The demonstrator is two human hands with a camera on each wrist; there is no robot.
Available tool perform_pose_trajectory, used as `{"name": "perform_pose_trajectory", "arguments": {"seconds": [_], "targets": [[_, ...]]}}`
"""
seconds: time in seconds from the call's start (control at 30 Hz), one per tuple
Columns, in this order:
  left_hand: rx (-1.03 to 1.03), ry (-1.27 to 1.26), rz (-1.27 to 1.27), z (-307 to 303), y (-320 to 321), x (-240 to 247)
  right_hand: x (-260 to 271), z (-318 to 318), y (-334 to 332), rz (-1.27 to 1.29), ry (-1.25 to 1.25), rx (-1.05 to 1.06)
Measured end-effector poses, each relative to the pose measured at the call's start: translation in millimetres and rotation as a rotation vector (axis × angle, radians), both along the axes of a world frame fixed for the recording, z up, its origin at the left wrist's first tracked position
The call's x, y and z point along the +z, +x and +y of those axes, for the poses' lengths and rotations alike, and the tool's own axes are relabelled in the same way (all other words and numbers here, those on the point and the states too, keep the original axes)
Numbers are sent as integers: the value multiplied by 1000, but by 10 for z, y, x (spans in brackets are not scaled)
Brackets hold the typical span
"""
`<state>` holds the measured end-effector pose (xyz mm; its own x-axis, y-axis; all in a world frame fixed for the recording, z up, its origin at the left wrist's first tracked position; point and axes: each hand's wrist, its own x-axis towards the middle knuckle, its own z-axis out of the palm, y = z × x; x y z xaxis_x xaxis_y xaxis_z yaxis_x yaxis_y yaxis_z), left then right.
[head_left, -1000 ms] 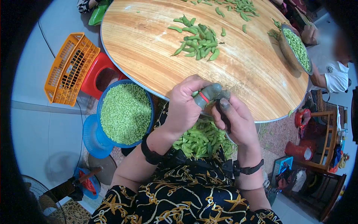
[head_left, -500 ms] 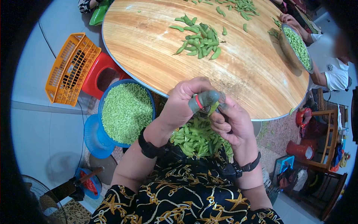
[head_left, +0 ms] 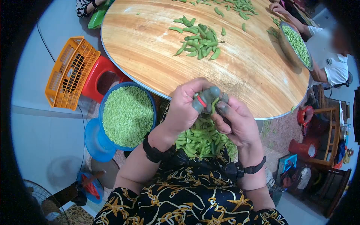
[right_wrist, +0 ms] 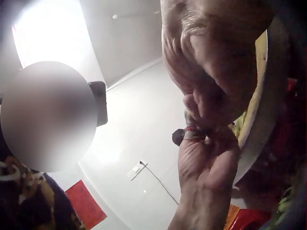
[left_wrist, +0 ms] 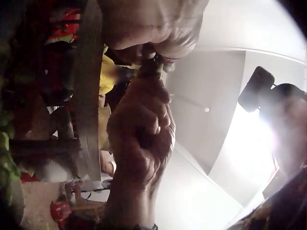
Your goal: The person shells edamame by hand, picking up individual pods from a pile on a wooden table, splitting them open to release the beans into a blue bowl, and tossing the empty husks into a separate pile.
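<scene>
At the left, beside the round table (head_left: 135, 71), an orange slatted plastic crate (head_left: 61, 77) next to a red plastic stool (head_left: 90, 88), and lower down, in the corner, a round black wire-grilled fan (head_left: 43, 202). At the right, a light-brown wooden chair frame (head_left: 333, 129) near a red cylindrical bucket (head_left: 302, 149), with a bright-blue box (head_left: 288, 163) below. In the right wrist view, a white rectangular wall socket (right_wrist: 138, 170) with a thin dark cord (right_wrist: 160, 186), and a flat red panel (right_wrist: 86, 206).

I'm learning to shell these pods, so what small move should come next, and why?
Perhaps press the left hand's grey thumb cover along the green pod to empty it: the right hand appears to pinch the pod, and the cover sits right beside it.
</scene>
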<state>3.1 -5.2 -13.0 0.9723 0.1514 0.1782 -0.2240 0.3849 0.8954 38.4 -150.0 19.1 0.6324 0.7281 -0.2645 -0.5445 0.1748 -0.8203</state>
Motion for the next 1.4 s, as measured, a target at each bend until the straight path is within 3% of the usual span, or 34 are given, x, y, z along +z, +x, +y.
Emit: {"name": "perform_pose_trajectory", "arguments": {"seconds": [0.2, 0.33, 0.4, 0.43, 0.5, 0.6, 0.63, 0.7, 0.83, 0.9, 0.93, 1.0, 1.07, 1.1, 1.2, 1.33, 1.4], "targets": [[-288, -115, -109, 187, 5, -40, -76, -49, -18, 227, 137, 130], [-364, -215, -196, 236, 30, -66, -106, -21, 4, 281, 222, 166], [-268, -420, 15, 138, -32, 23, -50, 26, 4, -100, -6, -14], [-270, -421, 14, 91, -14, 3, -52, 43, 1, -102, -8, -15], [-43, -72, -50, 2, 38, -40, -58, 75, -3, -726, -424, -260], [-70, -245, 95, -29, 29, 36, -121, 125, -7, -938, -526, -391], [-69, -245, 94, -28, 25, 41, -93, 117, 9, -938, -526, -391], [-40, -227, 136, -21, 22, 45, -12, 98, 63, -299, -250, -301], [54, -73, 9, -16, 53, -25, -26, 100, 119, -188, -158, -293], [130, -9, 85, -21, 11, -11, 11, 10, 202, -330, -311, -41], [129, -10, 86, 4, -5, -3, 36, -21, 247, -329, -313, -42], [185, 105, 144, 72, -32, 17, 89, -55, 379, -748, -500, 127], [135, 65, 157, 93, -12, 30, 74, 7, 676, -1203, -647, -6], [88, 31, 167, 96, -4, 44, 145, 67, 837, -1293, -839, 23], [179, 186, 141, 59, 37, 115, 95, 276, 1216, -1383, -963, -30], [95, 258, 159, 190, 18, 121, 196, 278, 1073, -1264, -818, 24], [18, 306, 29, 240, 24, 116, 380, 219, 795, -780, -645, 256]]}}
